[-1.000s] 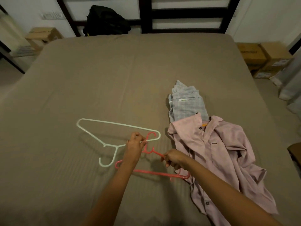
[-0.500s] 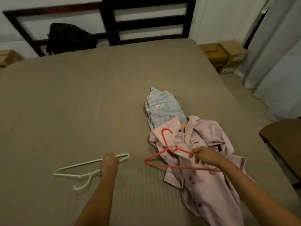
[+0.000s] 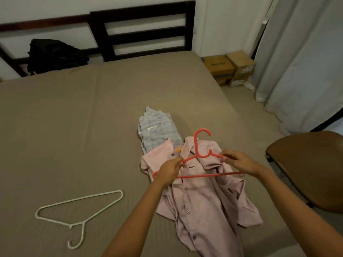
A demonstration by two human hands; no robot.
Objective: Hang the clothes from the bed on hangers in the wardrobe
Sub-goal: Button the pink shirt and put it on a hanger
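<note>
A pink button-up shirt (image 3: pixel 202 206) lies spread on the brown bed (image 3: pixel 74 136), its collar toward the headboard. Just behind it sits a folded light-blue checked shirt (image 3: pixel 157 134). Over the pink shirt's collar I hold a red hanger (image 3: pixel 197 154), hook pointing away from me. My left hand (image 3: pixel 169 170) pinches its left shoulder arm. My right hand (image 3: pixel 240 162) grips the right shoulder arm. A white hanger (image 3: pixel 81 210) lies flat on the bed at the lower left, free of both hands.
A black bag (image 3: pixel 55 54) rests at the dark headboard (image 3: pixel 141 32). Cardboard boxes (image 3: pixel 230 68) stand on the floor beside the bed, next to grey curtains (image 3: pixel 300 58). A brown chair seat (image 3: pixel 308 169) stands close at the right.
My left hand let go of the white hanger and came over to the red hanger's left arm. The red hanger moved right, over the pink shirt's collar.
</note>
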